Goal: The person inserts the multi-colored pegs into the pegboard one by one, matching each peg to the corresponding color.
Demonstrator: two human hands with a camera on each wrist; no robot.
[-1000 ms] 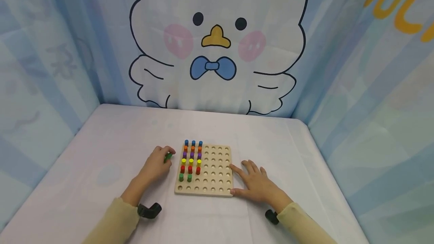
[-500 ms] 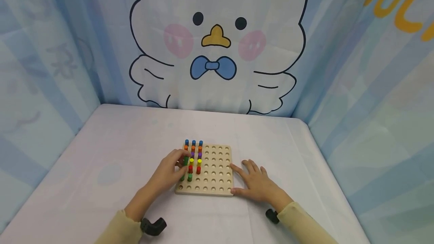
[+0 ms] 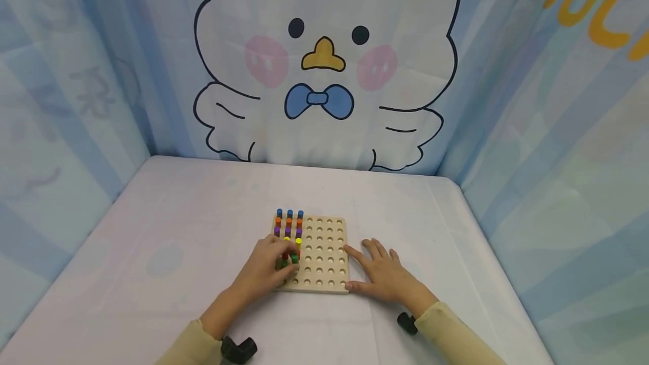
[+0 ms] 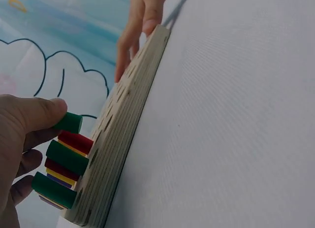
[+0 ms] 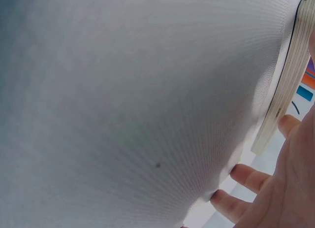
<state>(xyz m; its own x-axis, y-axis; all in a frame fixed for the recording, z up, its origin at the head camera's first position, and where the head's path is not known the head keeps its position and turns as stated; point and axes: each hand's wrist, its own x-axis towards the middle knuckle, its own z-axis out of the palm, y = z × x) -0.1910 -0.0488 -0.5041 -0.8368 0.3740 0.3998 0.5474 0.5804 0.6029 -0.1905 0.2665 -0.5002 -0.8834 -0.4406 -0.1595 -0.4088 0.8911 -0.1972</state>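
Observation:
My left hand (image 3: 269, 263) pinches a green peg (image 4: 70, 123) between thumb and fingers, over the wooden pegboard (image 3: 324, 283). In the left wrist view the held peg's lower end is right by the board's holes, beside a red peg (image 4: 76, 141). Two standing green pegs (image 4: 66, 158) line up with it. Farther back on the board are rows of blue (image 3: 290, 213), orange (image 3: 289, 222), purple (image 3: 288, 231) and yellow pegs (image 3: 298, 241). My right hand (image 3: 385, 277) lies with spread fingers at the board's right edge, its thumb and index fingertip touching it.
The board stands on a table with a white cloth (image 3: 436, 224). Behind it hangs a curtain (image 3: 324, 134) with a printed cartoon bird, and more curtains (image 3: 568, 196) line both sides. A black wrist device (image 3: 239, 350) sits by the left sleeve.
My left hand, with the green peg pinched, has moved right from beside the board to above its third column of pegs. The right hand has stayed at the board's edge.

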